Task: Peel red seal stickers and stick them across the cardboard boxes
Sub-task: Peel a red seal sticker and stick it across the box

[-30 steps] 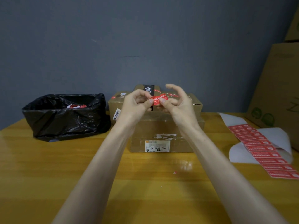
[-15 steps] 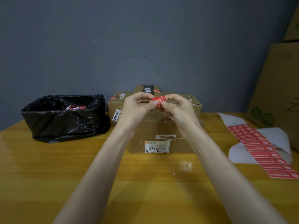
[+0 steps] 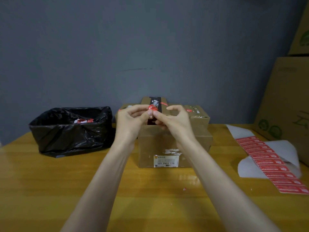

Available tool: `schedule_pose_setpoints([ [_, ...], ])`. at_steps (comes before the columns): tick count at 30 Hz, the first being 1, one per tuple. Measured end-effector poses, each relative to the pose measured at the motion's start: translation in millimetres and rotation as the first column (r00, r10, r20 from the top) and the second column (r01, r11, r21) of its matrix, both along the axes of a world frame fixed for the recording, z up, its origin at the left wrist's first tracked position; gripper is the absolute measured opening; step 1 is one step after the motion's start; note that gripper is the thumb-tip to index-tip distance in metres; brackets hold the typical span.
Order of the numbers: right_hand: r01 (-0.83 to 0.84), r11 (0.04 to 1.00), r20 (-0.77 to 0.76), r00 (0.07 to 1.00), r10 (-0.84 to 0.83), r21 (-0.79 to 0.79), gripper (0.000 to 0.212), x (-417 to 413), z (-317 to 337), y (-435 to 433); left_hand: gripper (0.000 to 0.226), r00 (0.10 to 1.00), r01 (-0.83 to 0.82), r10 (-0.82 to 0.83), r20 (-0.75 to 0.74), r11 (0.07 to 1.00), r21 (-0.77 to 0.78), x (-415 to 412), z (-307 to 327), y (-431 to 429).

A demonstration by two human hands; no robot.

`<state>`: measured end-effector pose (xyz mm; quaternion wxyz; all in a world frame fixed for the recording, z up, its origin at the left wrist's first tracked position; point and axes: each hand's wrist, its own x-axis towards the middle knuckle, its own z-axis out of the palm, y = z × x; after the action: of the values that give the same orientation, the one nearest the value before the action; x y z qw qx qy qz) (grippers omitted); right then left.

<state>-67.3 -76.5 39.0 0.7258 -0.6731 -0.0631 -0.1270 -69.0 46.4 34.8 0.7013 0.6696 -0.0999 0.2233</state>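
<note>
Pinching a crumpled red seal sticker over the front box

Nearest the viewer, a tiny red scrap (image 3: 184, 189) lies on the wooden table (image 3: 50, 190), a little in front of the front cardboard box (image 3: 160, 144). Both bare forearms reach forward from the bottom edge and pass over that box. The box sits on the table with a white printed label (image 3: 166, 161) on its near face.

Above the far top edge of the box the two hands meet. The left hand (image 3: 132, 119) has its fingers curled and pinches the red seal sticker (image 3: 152, 108), which is scrunched into a small wad at its fingertips. The right hand (image 3: 175, 123) is loosely curled, its thumb tip against the left thumb just under the sticker and its forefinger bent and lifted clear; whether it has any hold on the sticker cannot be told.

To the right of the box, a strip of red stickers (image 3: 270, 163) on white backing trails across the table. To the left of the box stands a bin lined with a black bag (image 3: 71, 136), with red and white scraps (image 3: 83, 121) inside. Right behind the box sit more cardboard boxes; the middle one (image 3: 145, 100) carries black tape. Well to the right, large cartons (image 3: 287, 104) stand against the grey wall (image 3: 150, 47)
</note>
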Motion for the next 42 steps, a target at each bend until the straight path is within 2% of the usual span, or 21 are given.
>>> schedule_pose_setpoints([
  [3, -0.065, 0.996, -0.004, 0.998, 0.065, -0.06, 0.028, 5.6, 2.1, 20.0, 0.025, 0.999, -0.051, 0.051, 0.006, 0.999, -0.003, 1.1, 3.4, 21.7],
  [8, -0.121, 0.978, 0.056, 0.99, 0.132, -0.171, 0.011, 17.2, 5.2, 64.8, 0.004, 0.99, -0.14, 0.139, 0.014, 0.99, 0.032, 0.5, 5.0, 61.0],
  [12, -0.197, 0.965, 0.013, 0.979, 0.202, -0.175, 0.013, 25.1, 10.2, 94.0, 0.014, 0.959, -0.281, 0.284, -0.017, 0.955, 0.093, 11.0, 7.2, 100.9],
  [16, -0.243, 0.953, -0.056, 0.97, 0.236, -0.181, 0.013, 37.9, 10.6, 119.5, 0.014, 0.906, -0.405, 0.418, -0.068, 0.902, 0.148, 23.0, 7.4, 135.1],
  [24, -0.275, 0.943, -0.084, 0.961, 0.264, -0.184, 0.012, 56.2, 9.6, 147.3, 0.003, 0.793, -0.561, 0.609, -0.018, 0.742, 0.367, 51.3, 7.5, 179.6],
  [31, -0.274, 0.929, -0.092, 0.961, 0.259, -0.248, 0.013, 63.4, 6.8, 148.5, 0.016, 0.775, -0.525, 0.631, -0.016, 0.659, 0.539, 77.0, -5.7, 198.3],
  [35, -0.277, 0.92, -0.091, 0.961, 0.262, -0.276, 0.014, 66.8, 5.7, 149.7, 0.008, 0.754, -0.531, 0.656, 0.023, 0.589, 0.61, 80.0, -12.0, 202.0],
  [36, -0.28, 0.917, -0.092, 0.96, 0.265, -0.283, 0.014, 66.9, 5.2, 150.8, 0.003, 0.757, -0.521, 0.653, 0.014, 0.591, 0.616, 79.9, -11.7, 202.0],
  [40, -0.293, 0.914, -0.097, 0.956, 0.277, -0.281, 0.014, 66.3, 6.1, 152.2, 0.008, 0.797, -0.447, 0.603, -0.035, 0.627, 0.638, 80.8, -6.8, 201.2],
  [42, -0.296, 0.914, -0.094, 0.955, 0.281, -0.277, 0.015, 66.0, 8.1, 150.5, 0.017, 0.81, -0.403, 0.584, -0.055, 0.623, 0.671, 82.3, -4.7, 203.2],
])
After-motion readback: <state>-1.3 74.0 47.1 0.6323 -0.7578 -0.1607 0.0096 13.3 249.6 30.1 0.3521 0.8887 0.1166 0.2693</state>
